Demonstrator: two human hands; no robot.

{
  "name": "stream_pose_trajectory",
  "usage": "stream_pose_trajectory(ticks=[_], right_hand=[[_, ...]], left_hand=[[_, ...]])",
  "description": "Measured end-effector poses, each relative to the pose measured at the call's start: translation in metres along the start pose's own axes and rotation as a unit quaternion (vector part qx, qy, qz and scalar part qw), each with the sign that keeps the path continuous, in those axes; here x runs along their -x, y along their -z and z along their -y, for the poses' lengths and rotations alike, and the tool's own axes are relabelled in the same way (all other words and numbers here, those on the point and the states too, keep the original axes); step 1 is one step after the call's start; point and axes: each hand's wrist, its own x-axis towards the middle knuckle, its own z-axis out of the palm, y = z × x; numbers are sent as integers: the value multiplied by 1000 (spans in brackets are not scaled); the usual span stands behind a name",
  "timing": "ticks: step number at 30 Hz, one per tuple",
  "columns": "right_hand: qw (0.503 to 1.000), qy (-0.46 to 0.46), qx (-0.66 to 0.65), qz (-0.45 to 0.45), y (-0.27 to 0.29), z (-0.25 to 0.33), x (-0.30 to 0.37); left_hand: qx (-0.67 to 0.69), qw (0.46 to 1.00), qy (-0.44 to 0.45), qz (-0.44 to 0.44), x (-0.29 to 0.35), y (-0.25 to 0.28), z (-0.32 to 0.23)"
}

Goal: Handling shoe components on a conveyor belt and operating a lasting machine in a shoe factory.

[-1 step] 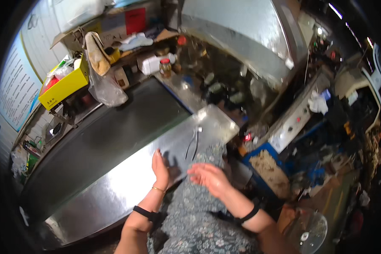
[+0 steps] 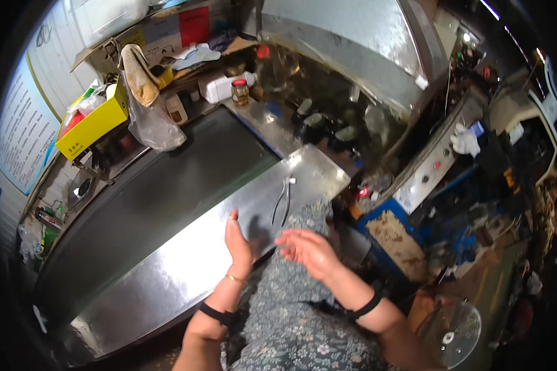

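Observation:
My left hand [image 2: 239, 241] is held up over the near edge of a shiny metal tray [image 2: 229, 247], fingers stretched upward and seen edge-on. To its right, my right hand [image 2: 309, 250] hovers in front of a grey floral apron [image 2: 297, 303], its fingers loosely curved and apart. Neither hand shows anything in it. A pair of metal pliers [image 2: 281, 204] lies on the tray just beyond my right hand, handles toward me; no finger touches it. Behind the tray stretches a dark belt surface [image 2: 185, 161].
At the back left are a yellow box [image 2: 93, 123] and a hanging plastic bag [image 2: 156, 127]. A red-lidded jar [image 2: 239, 92] stands beyond the belt. To the right is a control panel [image 2: 436, 164] with buttons and a white glove [image 2: 464, 141]. A clear round disc [image 2: 455, 334] sits at lower right.
The view has shifted slightly. Both hands keep nearly the same pose and still hold nothing; the pliers lie in the same place on the tray.

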Motion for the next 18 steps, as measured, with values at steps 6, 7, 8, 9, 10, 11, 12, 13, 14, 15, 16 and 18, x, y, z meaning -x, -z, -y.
stream_pose_trajectory(ticks=[6, 7, 8, 9, 10, 11, 12, 13, 14, 15, 16, 18], right_hand=[[985, 49, 146, 76, -43, -20, 14], [972, 29, 200, 123, -45, -32, 22], [953, 10, 253, 167, -45, -42, 28], [951, 5, 254, 176, -46, -46, 33], [951, 8, 233, 204, -44, -48, 39], [950, 11, 211, 230, -43, -50, 43], [950, 10, 210, 230, -47, -60, 44], [922, 203, 40, 328, -51, -76, 39], [825, 382, -133, 395, -50, -88, 39], [891, 249, 250, 284, -53, -56, 68], [969, 72, 136, 195, -79, -32, 89], [961, 81, 101, 246, -86, -11, 110]], left_hand=[[13, 941, -285, 184, 28, 68, -194], [-33, 939, -269, 211, 39, 73, -199], [-77, 935, -252, 238, 47, 77, -202], [-83, 937, -245, 233, 51, 83, -199], [-48, 927, -264, 261, 52, 89, -194], [-12, 914, -284, 290, 50, 93, -186], [-12, 914, -282, 291, 45, 96, -175], [54, 867, -408, 281, 36, 96, -156], [124, 799, -524, 268, 27, 97, -136], [60, 867, -434, 238, 17, 111, -117], [5, 913, -351, 207, 3, 119, -99], [-62, 972, -37, 222, -15, 139, -36]])
